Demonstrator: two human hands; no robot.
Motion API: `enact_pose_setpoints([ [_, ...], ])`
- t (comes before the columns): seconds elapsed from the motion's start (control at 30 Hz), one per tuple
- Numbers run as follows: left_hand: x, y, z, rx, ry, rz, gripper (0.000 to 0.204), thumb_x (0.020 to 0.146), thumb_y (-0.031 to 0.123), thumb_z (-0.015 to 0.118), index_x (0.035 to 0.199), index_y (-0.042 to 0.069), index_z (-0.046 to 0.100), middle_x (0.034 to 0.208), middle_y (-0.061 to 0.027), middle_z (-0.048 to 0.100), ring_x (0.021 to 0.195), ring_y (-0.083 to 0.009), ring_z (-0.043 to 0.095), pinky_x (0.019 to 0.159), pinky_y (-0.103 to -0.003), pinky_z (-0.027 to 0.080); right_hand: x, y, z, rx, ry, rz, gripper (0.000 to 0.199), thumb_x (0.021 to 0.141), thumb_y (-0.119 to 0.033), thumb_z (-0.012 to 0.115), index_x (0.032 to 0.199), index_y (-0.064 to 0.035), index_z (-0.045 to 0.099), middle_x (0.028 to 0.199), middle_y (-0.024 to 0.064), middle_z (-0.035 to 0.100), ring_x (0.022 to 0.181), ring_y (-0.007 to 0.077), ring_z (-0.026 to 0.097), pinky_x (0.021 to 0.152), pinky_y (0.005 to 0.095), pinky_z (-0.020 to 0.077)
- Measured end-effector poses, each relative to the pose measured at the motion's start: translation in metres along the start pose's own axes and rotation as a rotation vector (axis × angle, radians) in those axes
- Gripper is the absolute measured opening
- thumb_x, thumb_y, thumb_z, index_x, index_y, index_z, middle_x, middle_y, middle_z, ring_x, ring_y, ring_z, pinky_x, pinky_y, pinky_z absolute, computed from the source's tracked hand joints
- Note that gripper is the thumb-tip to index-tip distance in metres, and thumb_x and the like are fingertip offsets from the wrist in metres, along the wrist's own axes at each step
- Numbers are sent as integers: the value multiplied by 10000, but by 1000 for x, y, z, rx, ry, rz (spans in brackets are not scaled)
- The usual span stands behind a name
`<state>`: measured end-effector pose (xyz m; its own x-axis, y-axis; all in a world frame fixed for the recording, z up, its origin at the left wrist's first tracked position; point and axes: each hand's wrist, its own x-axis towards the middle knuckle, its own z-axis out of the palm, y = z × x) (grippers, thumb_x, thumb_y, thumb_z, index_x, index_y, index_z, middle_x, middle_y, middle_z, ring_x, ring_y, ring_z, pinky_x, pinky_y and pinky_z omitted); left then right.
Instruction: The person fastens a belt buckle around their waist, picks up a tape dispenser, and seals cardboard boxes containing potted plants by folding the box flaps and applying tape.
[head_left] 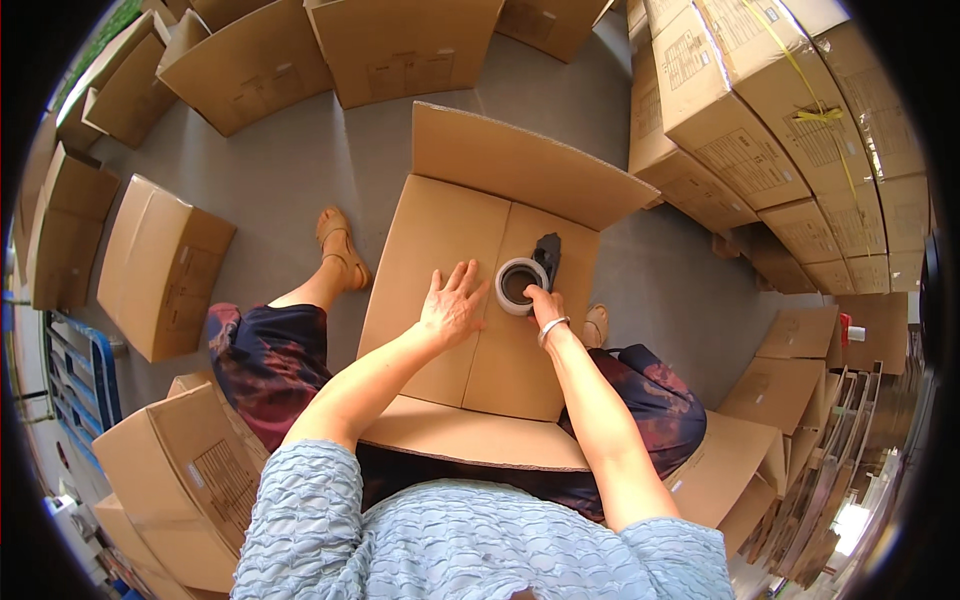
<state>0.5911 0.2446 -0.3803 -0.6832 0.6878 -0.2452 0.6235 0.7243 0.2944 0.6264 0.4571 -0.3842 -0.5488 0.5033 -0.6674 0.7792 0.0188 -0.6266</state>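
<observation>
A brown cardboard box stands between my legs, two of its flaps folded in and meeting at a seam along the middle. Its far flap and near flap stick outward. My left hand lies flat on the left folded flap, fingers spread. Over the right flap, close to the seam, my right hand grips a dark tape dispenser. A roll of tape sits on the dispenser. My right fingers partly cover its handle.
Taped cartons are stacked high at the right, bound with yellow strap. Several open boxes stand along the far side. A carton is at the left, near a blue metal rack. Flattened cardboard leans at the lower right.
</observation>
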Motion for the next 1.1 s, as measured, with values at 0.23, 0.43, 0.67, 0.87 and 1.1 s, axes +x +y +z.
enact_pose_setpoints([
  [0.23, 4, 5, -11, -15, -86, -58, 844, 804, 464, 761, 1506, 173, 395, 1629, -163, 184, 1506, -317, 190, 1151, -610, 256, 10, 11, 2, 0, 30, -58, 414, 756, -316, 723, 961, 40, 667, 948, 118, 682, 834, 220, 634, 660, 354, 515],
  [0.43, 10, 11, -18, 7, -139, -93, 851, 788, 455, 781, 1499, 171, 410, 1635, -161, 164, 1508, -312, 179, 1143, -610, 281, -31, -73, -25, 359, -247, -397, 85, 741, -100, 678, 741, -20, 653, 684, 72, 629, 656, 179, 594, 605, 316, 458],
  [0.67, 12, 9, -15, 6, -142, -114, 853, 792, 448, 786, 1506, 188, 399, 1634, -156, 164, 1512, -310, 162, 1153, -608, 269, -13, -270, -75, 464, -9, -710, 163, 837, -153, 681, 935, -26, 651, 805, 68, 626, 736, 189, 619, 690, 313, 520],
  [0.87, 20, 15, -15, -28, -178, -118, 851, 792, 446, 787, 1507, 202, 396, 1640, -142, 156, 1514, -306, 157, 1170, -578, 260, 36, -260, -93, 119, -287, -275, 395, 762, -242, 627, 1114, -63, 608, 1009, 123, 623, 920, 243, 619, 643, 372, 567],
  [1.1, 5, 6, -12, 44, -139, -111, 807, 817, 501, 732, 1486, 177, 416, 1615, -153, 222, 1501, -305, 195, 1161, -566, 275, 3, -177, -41, -65, -363, -69, 365, 750, -232, 650, 1082, -81, 625, 1037, 107, 623, 966, 255, 614, 648, 392, 581],
])
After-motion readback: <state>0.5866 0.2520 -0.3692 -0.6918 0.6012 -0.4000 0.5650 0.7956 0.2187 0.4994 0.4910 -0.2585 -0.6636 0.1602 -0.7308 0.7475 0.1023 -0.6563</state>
